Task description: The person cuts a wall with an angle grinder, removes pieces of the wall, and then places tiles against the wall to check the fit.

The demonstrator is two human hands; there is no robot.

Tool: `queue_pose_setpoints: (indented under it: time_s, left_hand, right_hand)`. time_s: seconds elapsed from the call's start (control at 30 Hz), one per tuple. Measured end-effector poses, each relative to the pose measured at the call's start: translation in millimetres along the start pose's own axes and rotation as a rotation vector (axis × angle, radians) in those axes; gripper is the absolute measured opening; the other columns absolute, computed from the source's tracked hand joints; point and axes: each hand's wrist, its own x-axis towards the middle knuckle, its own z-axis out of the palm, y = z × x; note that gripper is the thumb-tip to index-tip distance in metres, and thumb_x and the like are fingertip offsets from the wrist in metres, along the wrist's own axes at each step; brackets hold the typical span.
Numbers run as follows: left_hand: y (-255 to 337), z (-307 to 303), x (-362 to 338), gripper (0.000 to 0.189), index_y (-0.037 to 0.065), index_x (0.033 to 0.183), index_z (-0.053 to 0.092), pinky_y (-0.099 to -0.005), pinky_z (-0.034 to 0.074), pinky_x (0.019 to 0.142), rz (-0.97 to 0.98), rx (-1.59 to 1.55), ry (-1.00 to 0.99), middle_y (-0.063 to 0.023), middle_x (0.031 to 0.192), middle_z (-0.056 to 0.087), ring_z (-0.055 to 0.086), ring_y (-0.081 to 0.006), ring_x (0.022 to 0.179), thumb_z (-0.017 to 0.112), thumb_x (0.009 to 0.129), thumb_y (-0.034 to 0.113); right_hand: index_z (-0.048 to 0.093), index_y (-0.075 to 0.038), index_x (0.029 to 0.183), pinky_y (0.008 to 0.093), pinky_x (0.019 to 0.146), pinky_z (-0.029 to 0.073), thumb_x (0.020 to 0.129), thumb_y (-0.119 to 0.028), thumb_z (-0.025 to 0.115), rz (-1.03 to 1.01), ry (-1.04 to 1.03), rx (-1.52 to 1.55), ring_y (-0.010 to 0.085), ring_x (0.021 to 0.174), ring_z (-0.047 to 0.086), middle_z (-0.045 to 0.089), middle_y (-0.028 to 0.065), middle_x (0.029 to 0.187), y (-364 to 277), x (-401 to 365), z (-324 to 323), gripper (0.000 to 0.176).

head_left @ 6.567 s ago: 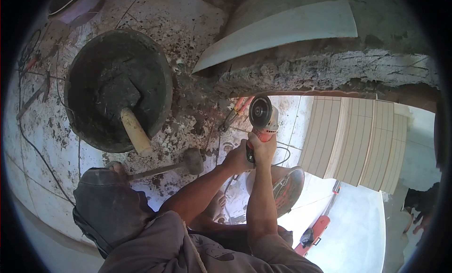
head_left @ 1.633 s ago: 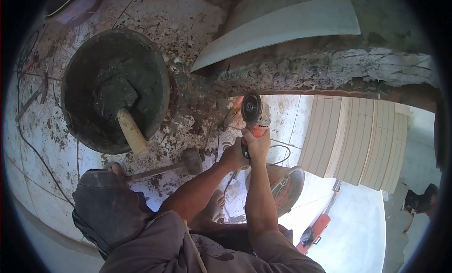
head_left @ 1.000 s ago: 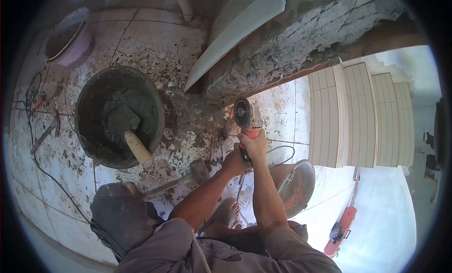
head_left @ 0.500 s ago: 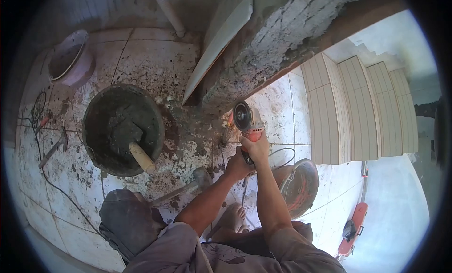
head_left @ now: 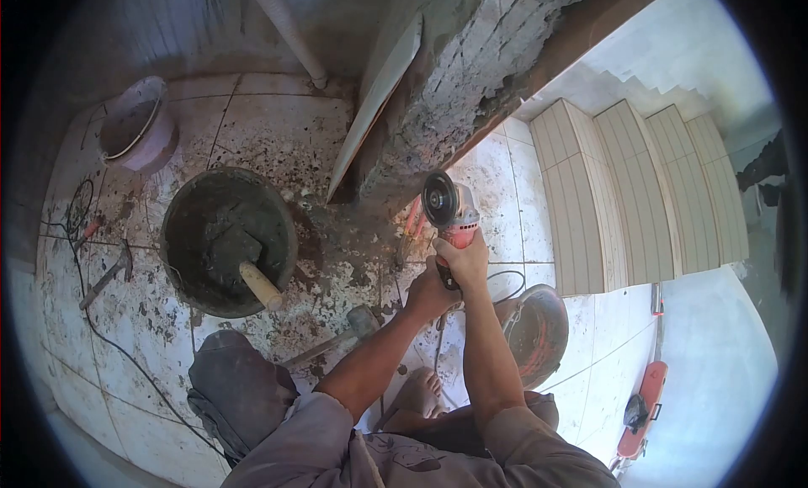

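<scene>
Angle grinder [head_left: 458, 227] at ctr of frame, disc up, near rough wall edge [head_left: 461, 76]. L hand [head_left: 431, 291] fingers clamped on its lower end; R hand [head_left: 467, 259] fingers wrapped round body just above. Mortar tub [head_left: 174, 273] w/ wooden-handled trowel [head_left: 260, 286] left of ctr.

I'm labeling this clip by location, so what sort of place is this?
Probably a building interior under construction or renovation: there's a tub of wet-looking mortar, rough, broken masonry and an angle grinder.
</scene>
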Motion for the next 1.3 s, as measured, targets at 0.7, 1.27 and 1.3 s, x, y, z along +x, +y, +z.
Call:
queue_pose_setpoints:
  time_s: [0.7,1.27,1.3]
  left_hand:
    - [36,-14,-10,0.077,-0.004,0.116,0.039,-0.0484,0.051,0.077,0.095,0.017,0.033,-0.0254,0.093,0.066,0.065,-0.0442,0.091,0.081,0.067,0.040]
    - [54,-16,-10,0.079,-0.004,0.115,0.040,-0.0507,0.052,0.076,0.140,0.065,0.098,-0.0264,0.090,0.067,0.066,-0.0449,0.088,0.081,0.066,0.043]
    - [54,-16,-10,0.079,-0.004,0.115,0.040,-0.0507,0.052,0.076,0.142,0.066,0.098,-0.0264,0.090,0.067,0.066,-0.0449,0.088,0.081,0.066,0.043]
  right_hand:
    - [0.060,0.000,0.110,0.0377,0.082,0.050,0.066,-0.033,0.079,0.009,-0.015,0.054,0.0273,0.090,0.067,0.069,0.0161,0.098,-26,-10,-24,0.058]
    - [0.060,0.003,0.107,0.0367,0.079,0.051,0.065,-0.030,0.079,-0.058,0.002,0.156,0.0246,0.086,0.066,0.069,0.0152,0.094,-31,-6,-33,0.056]
    - [0.060,0.003,0.107,0.0367,0.079,0.051,0.065,-0.030,0.079,-0.059,0.004,0.157,0.0246,0.086,0.066,0.069,0.0152,0.094,-33,-6,-34,0.056]
